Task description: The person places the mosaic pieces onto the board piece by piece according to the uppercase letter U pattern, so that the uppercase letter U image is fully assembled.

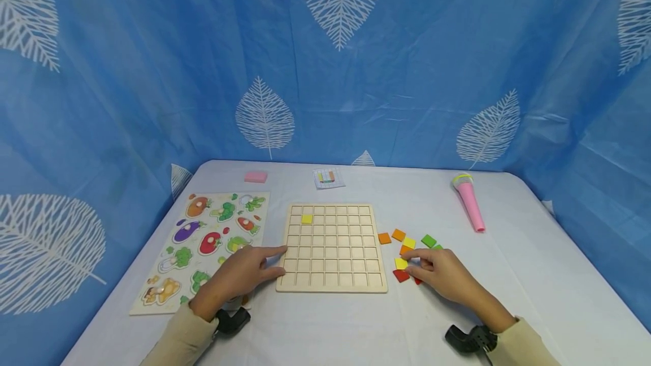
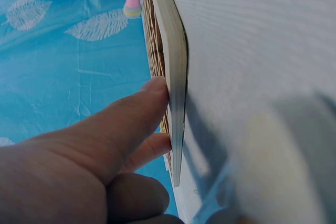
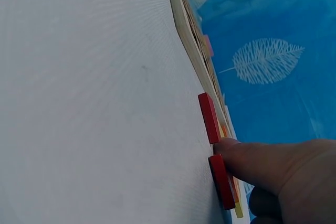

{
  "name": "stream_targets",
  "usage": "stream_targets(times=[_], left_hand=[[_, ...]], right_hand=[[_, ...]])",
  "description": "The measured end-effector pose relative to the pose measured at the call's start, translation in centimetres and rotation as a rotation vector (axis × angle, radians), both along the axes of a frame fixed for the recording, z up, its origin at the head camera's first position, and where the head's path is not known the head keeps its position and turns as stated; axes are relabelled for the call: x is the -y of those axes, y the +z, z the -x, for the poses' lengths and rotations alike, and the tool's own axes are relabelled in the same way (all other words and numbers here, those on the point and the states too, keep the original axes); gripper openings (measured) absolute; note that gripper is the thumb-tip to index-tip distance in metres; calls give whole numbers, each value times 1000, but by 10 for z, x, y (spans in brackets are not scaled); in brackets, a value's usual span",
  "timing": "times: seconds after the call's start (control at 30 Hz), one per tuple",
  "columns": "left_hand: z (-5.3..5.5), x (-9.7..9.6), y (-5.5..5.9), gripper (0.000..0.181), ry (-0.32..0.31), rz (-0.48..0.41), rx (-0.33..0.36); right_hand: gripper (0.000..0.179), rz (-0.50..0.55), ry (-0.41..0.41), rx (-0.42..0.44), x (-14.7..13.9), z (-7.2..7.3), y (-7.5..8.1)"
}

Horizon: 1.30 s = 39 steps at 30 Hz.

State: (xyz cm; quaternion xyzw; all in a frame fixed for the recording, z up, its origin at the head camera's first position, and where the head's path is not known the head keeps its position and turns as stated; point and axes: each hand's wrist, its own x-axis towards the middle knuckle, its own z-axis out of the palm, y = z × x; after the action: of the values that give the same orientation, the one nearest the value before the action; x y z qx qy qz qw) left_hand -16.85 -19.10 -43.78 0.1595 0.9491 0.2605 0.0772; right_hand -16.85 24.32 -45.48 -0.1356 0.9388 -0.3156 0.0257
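A wooden grid board (image 1: 330, 288) lies flat on the table, one yellow square tile (image 1: 307, 219) in its upper left part. My left hand (image 1: 243, 271) touches the board's left edge with extended index finger and thumb; its other fingers are curled under, as the left wrist view shows. On the right, my right hand (image 1: 445, 277) pinches a second yellow tile (image 1: 400, 264) between index finger and thumb, low among the loose tiles. Beside it lie an orange tile (image 1: 405, 249) and a red tile (image 1: 400, 275). In the right wrist view, the thumb is right by two red tiles (image 3: 209, 119).
A vegetable puzzle board (image 1: 147, 305) lies left, partly under my left forearm. Loose orange tiles (image 1: 384, 238) and green tiles (image 1: 429, 240) are near my right hand. Toward the back are a pink block (image 1: 256, 177), a pattern card (image 1: 329, 178) and a pink toy microphone (image 1: 470, 205).
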Motion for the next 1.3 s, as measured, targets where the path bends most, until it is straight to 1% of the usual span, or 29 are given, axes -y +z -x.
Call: stream_targets(times=[0.23,0.47,0.7,0.97,1.3], left_hand=[[0,0,0,54,-1,1,-3],[1,0,1,54,-12,-4,-4],[0,-1,2,54,-3,-8,0],[-1,-1,3,54,0,-9,-5],[0,0,1,54,3,-5,-5]], right_hand=[[23,-8,-10,-10,1,0,1],[26,-10,-27,-41,0,1,3],[28,0,-47,-45,1,3,4],[27,-8,-7,-72,8,7,9],[25,12,43,-68,17,12,11]])
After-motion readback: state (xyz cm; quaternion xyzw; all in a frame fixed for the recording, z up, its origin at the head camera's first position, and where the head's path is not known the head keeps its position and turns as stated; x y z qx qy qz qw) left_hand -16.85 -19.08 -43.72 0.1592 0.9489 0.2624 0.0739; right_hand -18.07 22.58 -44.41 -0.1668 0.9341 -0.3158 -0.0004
